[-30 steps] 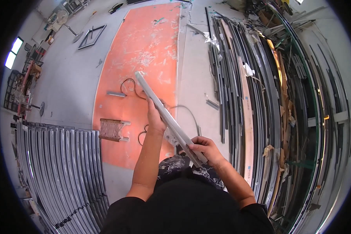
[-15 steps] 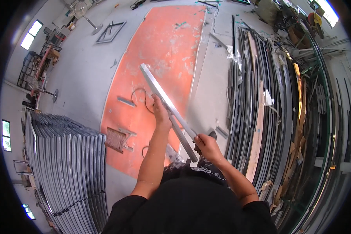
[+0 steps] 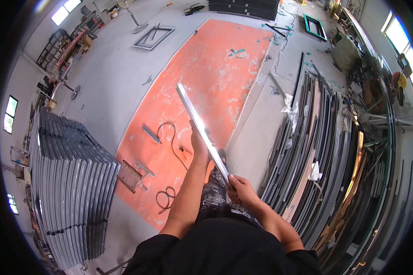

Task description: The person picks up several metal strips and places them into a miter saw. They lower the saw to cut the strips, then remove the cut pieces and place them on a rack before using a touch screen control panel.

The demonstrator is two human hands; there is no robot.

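Observation:
A long, silvery metal profile point(image 3: 191, 110) slants across in front of me, its far end pointing up and left over the orange sheet. My left hand point(image 3: 199, 143) grips it around the middle from the left side, most of its fingers hidden behind the metal. Around the near end is my right hand point(image 3: 242, 189), closed, with the thumb on top. Beneath the profile, on the orange floor sheet point(image 3: 206, 59), lie a short grey metal piece point(image 3: 151, 134), a thin looped cord point(image 3: 173, 137) and a rust-brown metal stand point(image 3: 131, 176).
To my left rises a large stack of grey metal frames point(image 3: 78, 183). Along the right lie many long dark profiles point(image 3: 303, 146) with scraps of plastic wrap. A grey frame point(image 3: 153, 37) and a standing fan point(image 3: 135, 18) are far left; a green-edged frame point(image 3: 315, 27) lies far right.
My view has shifted, bringing more of the far floor into sight. The profile stays in both hands, now tilted more steeply; the second bar seen under it before no longer shows.

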